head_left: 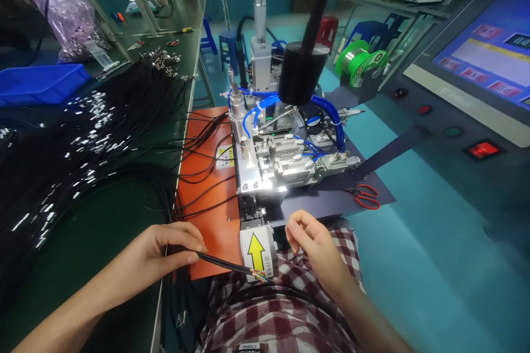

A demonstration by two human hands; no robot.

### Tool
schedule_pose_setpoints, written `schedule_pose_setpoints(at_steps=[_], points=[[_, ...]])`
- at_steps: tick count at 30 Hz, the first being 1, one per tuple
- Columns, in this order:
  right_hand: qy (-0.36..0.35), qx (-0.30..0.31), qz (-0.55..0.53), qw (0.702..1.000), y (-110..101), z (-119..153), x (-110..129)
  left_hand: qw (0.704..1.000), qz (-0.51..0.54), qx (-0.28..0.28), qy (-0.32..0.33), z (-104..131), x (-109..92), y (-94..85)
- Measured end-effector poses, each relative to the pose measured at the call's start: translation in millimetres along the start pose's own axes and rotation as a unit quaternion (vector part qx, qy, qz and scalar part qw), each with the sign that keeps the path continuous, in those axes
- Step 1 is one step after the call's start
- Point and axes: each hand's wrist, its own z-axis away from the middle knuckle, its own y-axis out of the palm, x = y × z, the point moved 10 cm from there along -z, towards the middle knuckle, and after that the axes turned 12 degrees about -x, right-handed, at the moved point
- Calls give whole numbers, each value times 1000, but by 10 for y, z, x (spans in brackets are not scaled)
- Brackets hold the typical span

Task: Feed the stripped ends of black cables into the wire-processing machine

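Observation:
A black cable (226, 262) is pinched between the thumb and fingers of my left hand (176, 246). Its stripped end, with several thin coloured wires (261, 274), points right over a white label with a yellow arrow (256, 251). My right hand (309, 237) hovers to the right of that end, apart from it, fingers curled with thumb against them; whether anything small is inside I cannot make out. Just beyond both hands stands a metal machine (285, 165) with blue air tubes. Several black cables (202, 149) run into its left side across an orange plate (207, 237).
A large heap of black cables (83, 160) covers the green bench at left, beside a blue tray (41, 85). Red-handled scissors (366, 197) lie on the dark plate at right. A black cylinder (303, 74) hangs above the machine. A control panel (476, 71) and green spool (356, 63) stand right.

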Motion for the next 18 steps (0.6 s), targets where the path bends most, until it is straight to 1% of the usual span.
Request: schedule_pose_setpoints(at_steps=[2,3,6,8,13,18], points=[[6,35,13,999,75,59,7,996,53,48,-46,-8,82,65],[10,56,16,998,118,89,3,994,65,61,-60,-12,101,84],[3,110,15,994,234,160,10,995,50,57,-60,-40,77,102],[-12,130,14,991,288,181,33,997,40,51,-51,-51,44,128],[-32,141,32,989,333,179,72,999,-6,15,-42,-54,35,157],[-29,149,26,988,323,176,66,995,-104,1,-8,-19,22,203]])
